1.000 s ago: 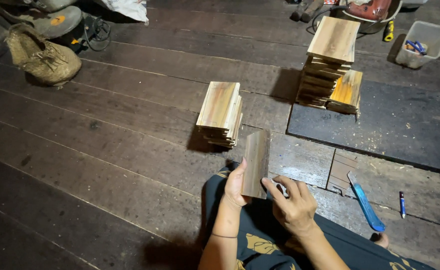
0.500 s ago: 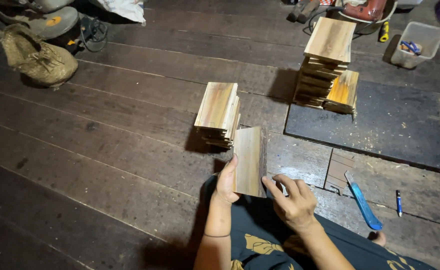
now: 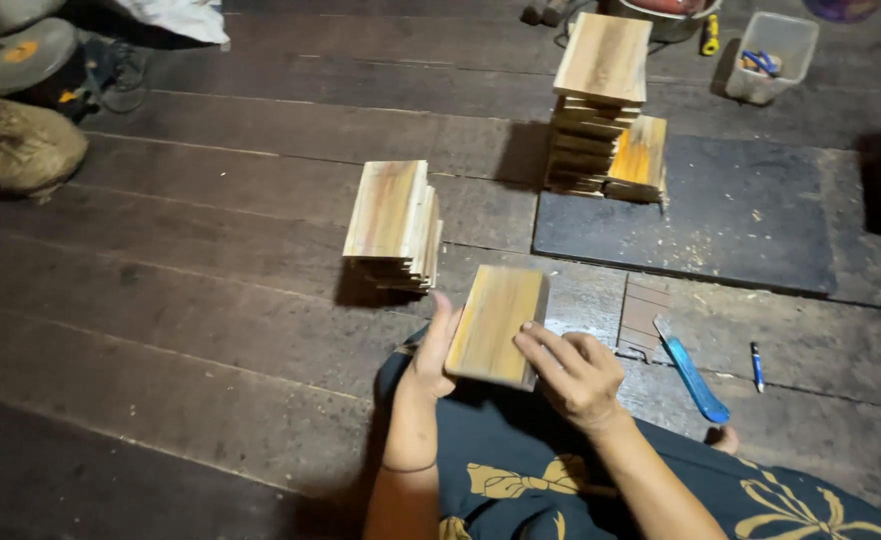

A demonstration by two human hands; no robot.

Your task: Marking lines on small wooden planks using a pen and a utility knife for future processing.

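I hold a flat rectangular wood piece (image 3: pixel 495 322) over my lap with both hands. My left hand (image 3: pixel 430 352) grips its left edge with the thumb up along the side. My right hand (image 3: pixel 572 372) holds its lower right edge with fingers resting on the top face. Just beyond it, on the plank floor, stands a short stack of similar wood pieces (image 3: pixel 392 222). A taller stack (image 3: pixel 600 100) rises farther back on the right, with a lower orange-toned stack (image 3: pixel 640 158) leaning beside it.
A dark mat (image 3: pixel 740 215) lies right of the tall stack. A blue utility knife (image 3: pixel 692 372) and a pen (image 3: pixel 756 364) lie on the floor at my right. A clear plastic tub (image 3: pixel 768 55) sits far right; shoes (image 3: pixel 15 145) at far left.
The wood piece was held upright on edge; it has been tipped down so its broad face now points up. Both hands stayed on it.
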